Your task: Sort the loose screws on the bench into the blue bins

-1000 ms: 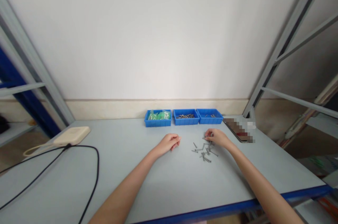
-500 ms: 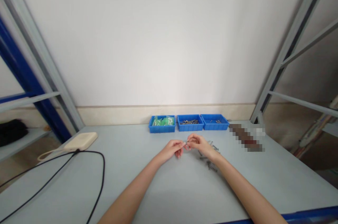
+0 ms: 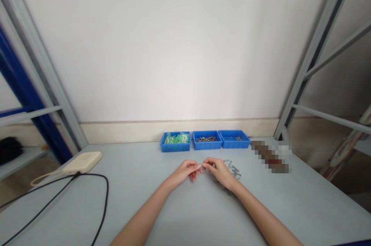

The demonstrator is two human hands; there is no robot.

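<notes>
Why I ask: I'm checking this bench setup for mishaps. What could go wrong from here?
The small metal piece pinched between the left hand and right hand is tiny and could slip from the fingertips. The loose metal fasteners just beyond the right hand could get brushed and scattered across the table. The blue bins sit side by side, so a piece might land in the wrong one.

Bright blue plastic trays [image 3: 205,144], three in a row: leftmost holds green packets [image 3: 176,138], middle holds grey metal nails [image 3: 206,139]. Loose grey nails [image 3: 233,170] lie just before the trays on a pale grey workbench top [image 3: 130,172]; left of the trays, a cream pad [image 3: 82,162] and black cable [image 3: 106,199].
</notes>
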